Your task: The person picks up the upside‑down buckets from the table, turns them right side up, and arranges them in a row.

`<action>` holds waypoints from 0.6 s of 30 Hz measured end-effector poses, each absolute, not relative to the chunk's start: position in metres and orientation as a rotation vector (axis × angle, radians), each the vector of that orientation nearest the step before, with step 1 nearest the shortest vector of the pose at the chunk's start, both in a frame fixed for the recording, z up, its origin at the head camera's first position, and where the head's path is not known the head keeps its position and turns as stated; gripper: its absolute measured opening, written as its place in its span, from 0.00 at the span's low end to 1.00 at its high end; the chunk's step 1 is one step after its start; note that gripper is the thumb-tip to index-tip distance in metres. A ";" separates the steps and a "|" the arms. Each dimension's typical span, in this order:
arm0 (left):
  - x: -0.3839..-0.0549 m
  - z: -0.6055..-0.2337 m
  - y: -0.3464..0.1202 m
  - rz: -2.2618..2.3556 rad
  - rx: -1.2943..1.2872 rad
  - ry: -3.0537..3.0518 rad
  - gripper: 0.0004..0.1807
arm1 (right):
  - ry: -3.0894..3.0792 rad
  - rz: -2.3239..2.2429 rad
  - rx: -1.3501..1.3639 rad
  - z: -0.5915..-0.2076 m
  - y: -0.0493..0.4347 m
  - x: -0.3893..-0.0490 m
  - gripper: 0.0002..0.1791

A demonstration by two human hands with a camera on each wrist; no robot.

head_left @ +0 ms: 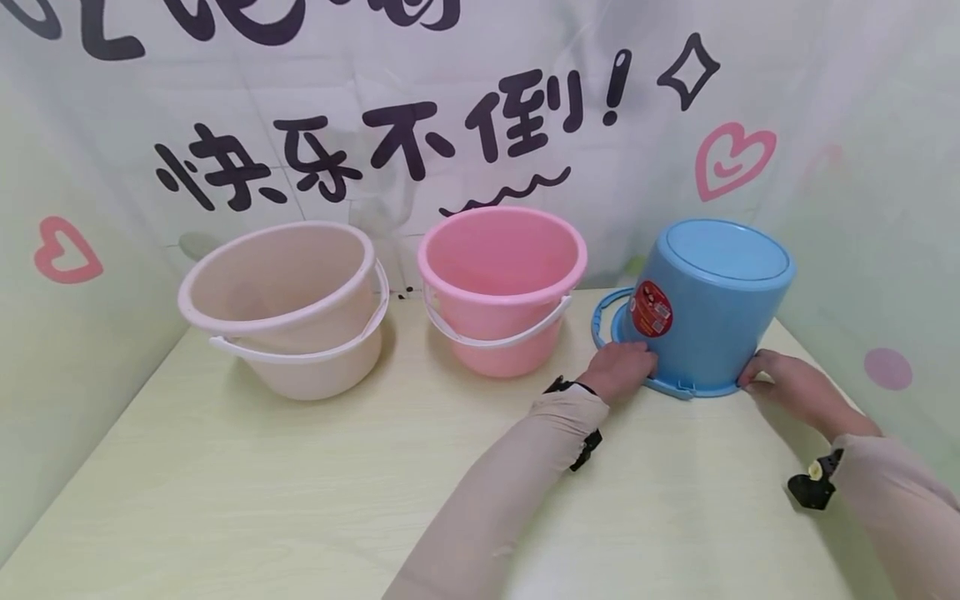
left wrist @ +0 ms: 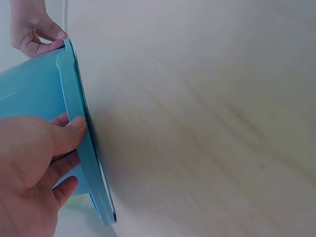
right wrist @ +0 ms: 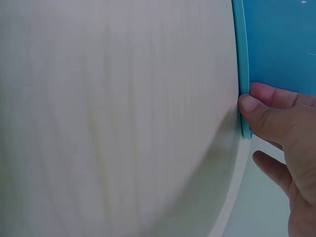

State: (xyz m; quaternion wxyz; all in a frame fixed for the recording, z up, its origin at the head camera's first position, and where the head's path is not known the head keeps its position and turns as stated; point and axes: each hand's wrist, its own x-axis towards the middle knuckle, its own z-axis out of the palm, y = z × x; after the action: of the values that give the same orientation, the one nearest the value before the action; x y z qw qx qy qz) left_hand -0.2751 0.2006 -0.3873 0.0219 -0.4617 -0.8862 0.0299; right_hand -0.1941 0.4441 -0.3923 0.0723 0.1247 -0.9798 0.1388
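A blue bucket (head_left: 712, 308) with a red round label stands upside down at the right of the table, its rim at the tabletop. My left hand (head_left: 621, 371) pinches the rim and handle edge on its left side; in the left wrist view the thumb lies along the blue rim (left wrist: 81, 133). On the opposite side my right hand (head_left: 798, 392) grips the rim between thumb and fingers, as the right wrist view shows with the thumb on the rim edge (right wrist: 242, 64). The blue handle (head_left: 600, 321) sticks out at the bucket's left.
Left of the blue bucket stands an upright pink bucket (head_left: 498, 333) with a white handle. Farther left is a larger pale beige basin-like bucket (head_left: 315, 367), also upright. A printed curtain (head_left: 420, 75) hangs behind the wooden table (head_left: 300, 500), with pale walls at both sides.
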 end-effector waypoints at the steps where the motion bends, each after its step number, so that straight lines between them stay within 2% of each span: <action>1: -0.276 -0.387 0.200 0.093 -1.436 -2.743 0.09 | -2.940 0.402 0.383 -0.392 0.444 -0.194 0.07; 18: -0.284 -0.363 0.187 -0.086 -1.528 -2.872 0.13 | -2.790 0.181 0.612 -0.372 0.441 -0.189 0.14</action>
State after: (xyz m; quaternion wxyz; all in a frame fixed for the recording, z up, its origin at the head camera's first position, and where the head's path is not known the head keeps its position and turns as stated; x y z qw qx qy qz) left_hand -0.2843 0.1868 -0.3630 -0.0565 -0.4687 -0.8811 -0.0265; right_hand -0.1890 0.4413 -0.3724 0.1394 0.2117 -0.9653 0.0625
